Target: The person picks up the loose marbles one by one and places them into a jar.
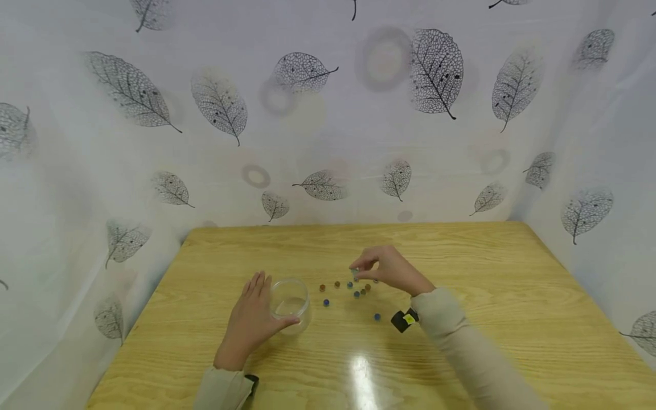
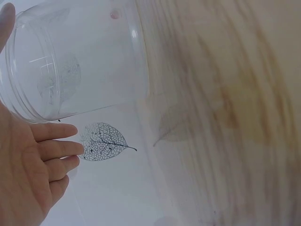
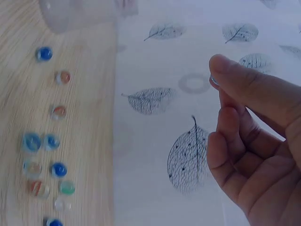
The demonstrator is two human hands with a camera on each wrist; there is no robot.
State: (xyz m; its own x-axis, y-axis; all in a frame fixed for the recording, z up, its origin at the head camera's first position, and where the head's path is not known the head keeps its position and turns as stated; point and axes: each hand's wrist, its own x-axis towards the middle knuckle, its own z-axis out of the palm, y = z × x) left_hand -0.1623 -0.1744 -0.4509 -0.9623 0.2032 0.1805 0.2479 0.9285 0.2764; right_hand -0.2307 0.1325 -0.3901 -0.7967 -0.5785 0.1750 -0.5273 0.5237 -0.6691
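My left hand [image 1: 250, 319] rests against the side of a clear, open-topped jar [image 1: 290, 307], its thumb across the front and its fingers fairly straight. In the left wrist view the jar [image 2: 101, 61] lies between the thumb and those fingers [image 2: 59, 150]. My right hand [image 1: 392, 270] pinches a small marble [image 3: 214, 81] between thumb and forefinger, above the table; the fingertips mostly hide it. Below it are several loose glass marbles, among them a blue marble [image 1: 326, 303], an orange marble [image 1: 322, 287] and a green marble [image 3: 67, 187].
Everything stands on a wooden table [image 1: 461, 353]. A leaf-printed white sheet [image 1: 333, 131] hangs behind and at both sides. One blue marble [image 1: 377, 316] lies apart, nearer the front. A black strap piece with a yellow mark [image 1: 405, 320] sits at the right wrist.
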